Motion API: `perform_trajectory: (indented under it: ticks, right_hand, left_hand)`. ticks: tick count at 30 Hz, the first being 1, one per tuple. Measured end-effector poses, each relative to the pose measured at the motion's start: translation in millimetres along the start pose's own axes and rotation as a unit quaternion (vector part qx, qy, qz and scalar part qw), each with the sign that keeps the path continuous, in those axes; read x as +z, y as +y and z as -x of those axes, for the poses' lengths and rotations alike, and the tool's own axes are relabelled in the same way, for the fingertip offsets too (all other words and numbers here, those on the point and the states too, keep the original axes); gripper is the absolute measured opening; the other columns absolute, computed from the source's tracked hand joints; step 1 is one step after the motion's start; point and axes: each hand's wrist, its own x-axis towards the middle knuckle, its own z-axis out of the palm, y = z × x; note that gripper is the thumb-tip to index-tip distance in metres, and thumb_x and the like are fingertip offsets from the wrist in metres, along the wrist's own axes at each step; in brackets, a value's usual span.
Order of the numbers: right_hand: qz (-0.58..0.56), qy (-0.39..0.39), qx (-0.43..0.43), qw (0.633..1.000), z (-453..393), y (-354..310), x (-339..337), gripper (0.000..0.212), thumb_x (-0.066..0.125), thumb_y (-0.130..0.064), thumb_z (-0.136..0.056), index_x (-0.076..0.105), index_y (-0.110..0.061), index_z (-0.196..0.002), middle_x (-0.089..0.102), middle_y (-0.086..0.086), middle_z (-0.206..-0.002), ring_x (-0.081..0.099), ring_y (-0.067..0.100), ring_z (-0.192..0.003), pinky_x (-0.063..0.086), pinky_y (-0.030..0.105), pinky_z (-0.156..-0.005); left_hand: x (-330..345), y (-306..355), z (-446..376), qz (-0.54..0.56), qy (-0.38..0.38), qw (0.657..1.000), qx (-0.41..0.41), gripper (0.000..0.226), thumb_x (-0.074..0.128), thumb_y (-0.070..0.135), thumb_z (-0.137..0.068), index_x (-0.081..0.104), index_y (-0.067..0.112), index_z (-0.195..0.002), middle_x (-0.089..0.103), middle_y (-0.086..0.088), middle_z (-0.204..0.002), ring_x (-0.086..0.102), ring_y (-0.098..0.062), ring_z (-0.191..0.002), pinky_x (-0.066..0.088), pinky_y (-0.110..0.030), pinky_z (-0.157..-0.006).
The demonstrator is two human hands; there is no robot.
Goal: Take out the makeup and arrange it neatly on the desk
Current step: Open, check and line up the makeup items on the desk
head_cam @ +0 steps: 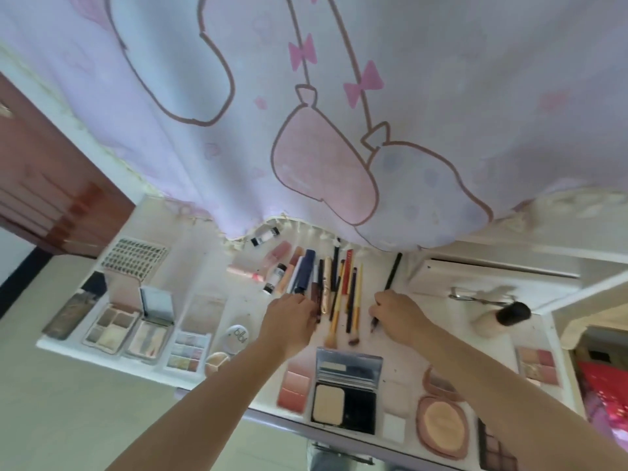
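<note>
A row of brushes (339, 300), pencils and tubes (307, 271) lies side by side in the middle of the white desk (244, 300). My left hand (289, 317) rests at the near ends of the dark tubes, fingers curled on a dark item I cannot make out. My right hand (396, 312) pinches a long black pencil (392, 271) lying slightly apart on the right of the row. Open eyeshadow palettes (112, 326) sit at the left. A black powder compact (346, 392) and a blush (294, 384) sit at the near edge.
A pink printed curtain (323, 113) hangs over the desk's back edge. An eyelash curler (475, 295) and a thick powder brush (503, 319) lie at the right. Round compacts (441, 423) and a dark palette (492, 450) sit near the front right corner.
</note>
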Motion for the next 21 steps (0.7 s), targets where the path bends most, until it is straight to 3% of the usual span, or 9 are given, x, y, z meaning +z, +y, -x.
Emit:
perform_trajectory:
  ticks: [5, 7, 9, 10, 13, 16, 17, 19, 21]
  right_hand:
    - [0.028, 0.029, -0.024, 0.999, 8.1, 1.6, -4.8, 0.027, 0.038, -0.007, -0.091, 0.057, -0.005, -0.112, 0.054, 0.009, -0.111, 0.047, 0.02, -0.106, 0.036, 0.03, -0.074]
    - [0.003, 0.13, -0.029, 0.991, 13.2, -2.7, -23.4, 0.014, 0.06, 0.0, -0.077, 0.065, -0.002, -0.09, 0.061, 0.015, -0.089, 0.06, 0.026, -0.084, 0.047, 0.027, -0.062]
    - [-0.009, 0.263, -0.05, 0.964, 19.5, -7.0, -44.7, 0.01, 0.073, -0.002, -0.062, 0.066, -0.004, -0.069, 0.062, 0.008, -0.067, 0.061, 0.019, -0.057, 0.049, 0.019, -0.047]
    - [-0.013, 0.309, -0.05, 0.95, 23.8, -9.9, -57.9, 0.003, 0.067, -0.006, -0.066, 0.064, -0.005, -0.066, 0.061, 0.006, -0.063, 0.059, 0.016, -0.05, 0.046, 0.017, -0.044]
    - [-0.056, 0.414, -0.036, 0.908, 35.2, -19.6, -93.3, 0.021, 0.044, -0.013, -0.074, 0.058, -0.005, -0.061, 0.056, 0.005, -0.056, 0.049, 0.012, -0.043, 0.036, 0.011, -0.045]
    - [-0.252, 0.45, -0.005, 0.857, 44.7, -33.9, -122.8, 0.013, 0.057, -0.002, -0.072, 0.055, -0.009, -0.062, 0.056, 0.002, -0.057, 0.052, 0.007, -0.058, 0.037, 0.002, -0.055]
    - [-0.35, 0.44, 0.012, 0.827, 45.2, -38.2, -129.5, 0.023, 0.062, 0.005, -0.071, 0.054, -0.015, -0.062, 0.058, -0.003, -0.057, 0.055, 0.001, -0.058, 0.039, 0.001, -0.055]
    - [-0.553, 0.37, 0.023, 0.746, 42.4, -49.7, -140.8, 0.035, 0.061, 0.013, -0.072, 0.053, -0.019, -0.061, 0.061, -0.005, -0.051, 0.059, 0.001, -0.05, 0.046, 0.007, -0.051]
    - [-0.678, 0.287, 0.034, 0.676, 37.0, -58.4, -147.5, 0.03, 0.056, 0.016, -0.076, 0.054, -0.012, -0.065, 0.063, 0.0, -0.049, 0.061, 0.009, -0.045, 0.05, 0.016, -0.047]
  left_hand:
    - [-0.1, -26.1, 5.5, -0.041, 0.006, 0.999, 0.0, 0.03, 0.04, 0.022, -0.092, 0.051, 0.018, -0.12, 0.054, 0.002, -0.125, 0.045, -0.019, -0.118, 0.034, -0.028, -0.098]
    - [-2.6, -28.2, 5.0, -0.042, 0.017, 0.999, 0.001, 0.031, 0.041, 0.023, -0.092, 0.05, 0.019, -0.121, 0.053, 0.003, -0.126, 0.044, -0.018, -0.119, 0.033, -0.028, -0.099]
    - [-8.1, -26.7, 3.2, -0.024, 0.03, 0.999, 0.014, 0.032, 0.042, 0.024, -0.092, 0.049, 0.019, -0.123, 0.052, 0.003, -0.128, 0.043, -0.017, -0.121, 0.032, -0.027, -0.101]
    - [-11.5, -25.1, 1.7, -0.01, 0.037, 0.999, 0.022, 0.033, 0.042, 0.025, -0.092, 0.049, 0.019, -0.124, 0.051, 0.003, -0.128, 0.043, -0.017, -0.121, 0.032, -0.027, -0.102]
    - [-25.7, -15.8, -2.6, 0.05, 0.075, 0.994, 0.059, 0.037, 0.045, 0.025, -0.092, 0.048, 0.016, -0.127, 0.052, 0.0, -0.129, 0.044, -0.018, -0.121, 0.032, -0.026, -0.104]
    - [-45.2, -0.7, -4.2, 0.096, 0.116, 0.984, 0.099, 0.047, 0.051, 0.028, -0.09, 0.044, 0.01, -0.133, 0.05, -0.006, -0.133, 0.042, -0.021, -0.126, 0.028, -0.029, -0.108]
    - [-51.6, 4.6, -3.6, 0.107, 0.13, 0.98, 0.104, 0.047, 0.052, 0.029, -0.09, 0.045, 0.007, -0.131, 0.052, -0.008, -0.131, 0.044, -0.022, -0.124, 0.03, -0.033, -0.108]
    - [-63.2, 13.6, 2.5, 0.14, 0.159, 0.971, 0.107, 0.037, 0.05, 0.025, -0.09, 0.054, 0.002, -0.12, 0.061, -0.013, -0.115, 0.055, -0.027, -0.109, 0.041, -0.04, -0.098]
    - [-71.3, 17.9, 13.4, 0.201, 0.183, 0.959, 0.084, 0.031, 0.042, 0.02, -0.09, 0.062, -0.002, -0.099, 0.066, -0.016, -0.088, 0.062, -0.03, -0.081, 0.052, -0.04, -0.077]
